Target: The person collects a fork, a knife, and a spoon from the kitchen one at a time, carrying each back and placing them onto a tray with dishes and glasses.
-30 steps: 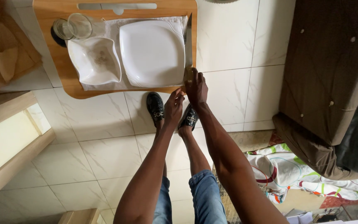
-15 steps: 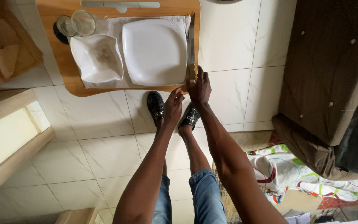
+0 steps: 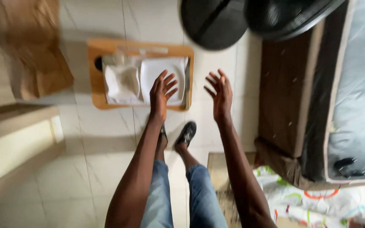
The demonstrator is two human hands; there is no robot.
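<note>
Head view, looking down, frame blurred by motion. A wooden tray [image 3: 93,76] lies on the tiled floor [image 3: 106,143] in the upper middle of the frame, its long axis running left to right. On it, over a pale cloth [image 3: 115,61]: a white square bowl [image 3: 121,82] on the left, with a brownish smear inside, and a white square plate [image 3: 148,71] on the right, nothing visible on it. A knife [image 3: 187,80] lies along the tray's right edge, long axis up and down the frame; which end is the handle is too blurred to tell. A dark round spot [image 3: 98,64] sits at the tray's upper left corner; glassware there cannot be made out.

Left hand [image 3: 161,90] is open, fingers spread, holding nothing; in the picture it overlaps the plate's lower right part, and whether it touches cannot be told. Right hand [image 3: 219,90] is open too, fingers spread and slightly curled, empty, over bare tile just right of the tray. The knife lies between the two hands, nearer the left one and apart from both.

Black shoes [image 3: 186,133] below the tray. Brown paper bag [image 3: 34,55] upper left. Dark fan [image 3: 216,21] at the top edge. Brown bed frame [image 3: 284,93] and grey mattress [image 3: 360,93] at right; patterned cloth [image 3: 317,198] lower right.
</note>
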